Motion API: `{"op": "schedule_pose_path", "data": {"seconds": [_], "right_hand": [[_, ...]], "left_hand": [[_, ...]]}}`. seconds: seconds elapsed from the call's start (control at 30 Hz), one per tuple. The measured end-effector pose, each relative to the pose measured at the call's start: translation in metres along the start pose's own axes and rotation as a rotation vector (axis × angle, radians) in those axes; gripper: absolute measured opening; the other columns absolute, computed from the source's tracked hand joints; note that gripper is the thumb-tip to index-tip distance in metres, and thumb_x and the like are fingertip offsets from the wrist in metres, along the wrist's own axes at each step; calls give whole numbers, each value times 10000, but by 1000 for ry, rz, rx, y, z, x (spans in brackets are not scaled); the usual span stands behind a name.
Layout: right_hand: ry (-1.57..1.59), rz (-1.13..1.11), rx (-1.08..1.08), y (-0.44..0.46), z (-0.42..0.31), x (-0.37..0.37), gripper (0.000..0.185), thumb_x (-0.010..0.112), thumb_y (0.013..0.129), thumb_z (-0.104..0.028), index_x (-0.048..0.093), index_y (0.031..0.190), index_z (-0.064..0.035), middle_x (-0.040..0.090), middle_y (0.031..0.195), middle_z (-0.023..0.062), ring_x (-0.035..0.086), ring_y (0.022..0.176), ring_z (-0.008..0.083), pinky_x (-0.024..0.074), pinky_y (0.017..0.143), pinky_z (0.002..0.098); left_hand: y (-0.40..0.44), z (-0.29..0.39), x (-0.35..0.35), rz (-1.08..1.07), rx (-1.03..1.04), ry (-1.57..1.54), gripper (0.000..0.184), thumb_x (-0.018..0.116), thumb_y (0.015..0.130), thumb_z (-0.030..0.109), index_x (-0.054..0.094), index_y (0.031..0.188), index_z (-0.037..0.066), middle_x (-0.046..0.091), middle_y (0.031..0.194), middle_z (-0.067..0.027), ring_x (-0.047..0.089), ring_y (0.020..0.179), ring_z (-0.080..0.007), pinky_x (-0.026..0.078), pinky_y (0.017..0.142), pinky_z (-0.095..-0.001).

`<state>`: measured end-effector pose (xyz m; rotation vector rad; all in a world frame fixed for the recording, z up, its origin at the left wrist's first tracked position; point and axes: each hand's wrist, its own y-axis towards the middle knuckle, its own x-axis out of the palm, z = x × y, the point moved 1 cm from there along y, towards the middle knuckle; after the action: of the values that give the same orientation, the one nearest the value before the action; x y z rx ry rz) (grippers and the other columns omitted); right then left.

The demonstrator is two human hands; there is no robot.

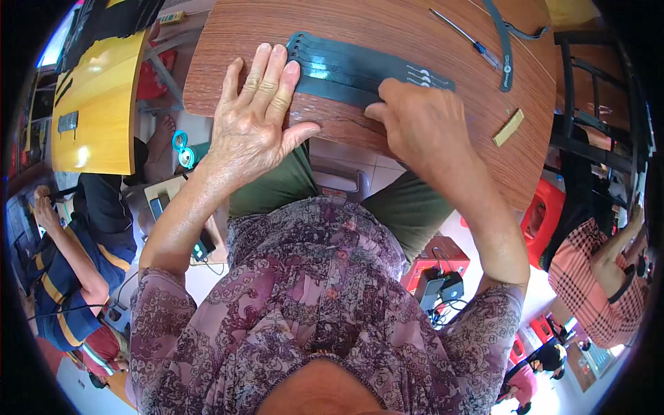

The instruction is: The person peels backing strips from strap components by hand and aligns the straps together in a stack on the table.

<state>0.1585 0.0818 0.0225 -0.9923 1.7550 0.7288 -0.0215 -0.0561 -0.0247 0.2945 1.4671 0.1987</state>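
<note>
A dark green-black sheet of flat straps [346,61] lies on the brown wooden table, with a row of holes at its left end and white printed marks near its right end. My left hand [252,117] rests flat, fingers stretched out, its fingertips against the sheet's left end. Over the lower right part of the sheet, my right hand [425,117] is closed with its fingers curled under. What those fingers hold, if anything, is hidden beneath the hand.
A screwdriver [470,40] with a clear handle lies at the upper right of the table [242,24]. Beside it are a loose dark strap [507,59] and a small tan block [508,127]. Red stools [543,225] and other people flank the table.
</note>
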Motion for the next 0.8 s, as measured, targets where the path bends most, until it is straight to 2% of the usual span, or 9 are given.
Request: {"op": "schedule_pose_path", "data": {"seconds": [0.13,0.2,0.33,0.43,0.5,0.53,0.6,0.73,0.8], "right_hand": [[65,118,-59,-7,4,2,204,673,765,-164,589,683,2,626,674,236,646,681,383,499,609,474],[78,9,39,0,13,2,194,673,760,-162,579,689,-8,632,693,222,649,682,362,503,600,442],[-66,-18,48,7,5,5,183,675,748,-174,581,716,-19,628,682,204,642,654,371,500,591,439],[-141,-16,42,-6,1,10,162,682,730,-152,595,795,-32,637,738,163,640,717,372,499,622,439],[-2,138,-102,-21,6,7,219,682,717,-108,598,908,-39,629,831,145,624,814,349,500,670,418],[-5,138,-90,-25,10,8,219,682,717,-108,598,908,-39,629,831,145,624,814,349,500,670,418],[260,285,-113,-31,20,7,315,684,706,-78,570,997,-42,595,917,130,581,844,320,488,696,395],[110,425,-181,-28,28,9,309,645,718,-61,558,1013,-25,583,943,140,566,830,320,481,705,389],[-68,487,-313,-28,33,16,301,609,721,-54,559,1012,7,575,934,133,562,825,295,475,696,370]], "left_hand": [[0,-1,0,-8,-4,-1,810,641,785,455,382,1380,-30,383,1425,-235,344,1348,-367,279,1063,-524],[0,-1,1,0,4,0,809,641,784,457,386,1380,-27,386,1423,-234,347,1347,-367,282,1061,-524],[0,-3,0,15,10,7,810,658,771,498,450,1320,-60,414,1394,-255,360,1337,-374,280,1047,-552],[-1,-4,0,45,24,-4,803,661,773,493,453,1316,-60,426,1384,-258,370,1330,-377,289,1039,-551],[0,-2,0,47,27,0,804,663,773,489,448,1320,-59,425,1383,-259,371,1329,-377,292,1036,-552],[0,-2,1,48,29,2,805,665,773,485,443,1324,-58,424,1383,-260,373,1327,-377,294,1033,-553],[0,-2,1,41,35,11,787,642,792,473,429,1340,-50,417,1395,-246,371,1330,-372,296,1043,-534],[0,-2,2,41,47,25,783,634,801,472,418,1352,-42,408,1405,-238,364,1336,-367,292,1051,-528],[0,-3,3,43,45,29,803,656,785,483,422,1350,-38,412,1402,-239,359,1340,-361,289,1047,-539]]}}
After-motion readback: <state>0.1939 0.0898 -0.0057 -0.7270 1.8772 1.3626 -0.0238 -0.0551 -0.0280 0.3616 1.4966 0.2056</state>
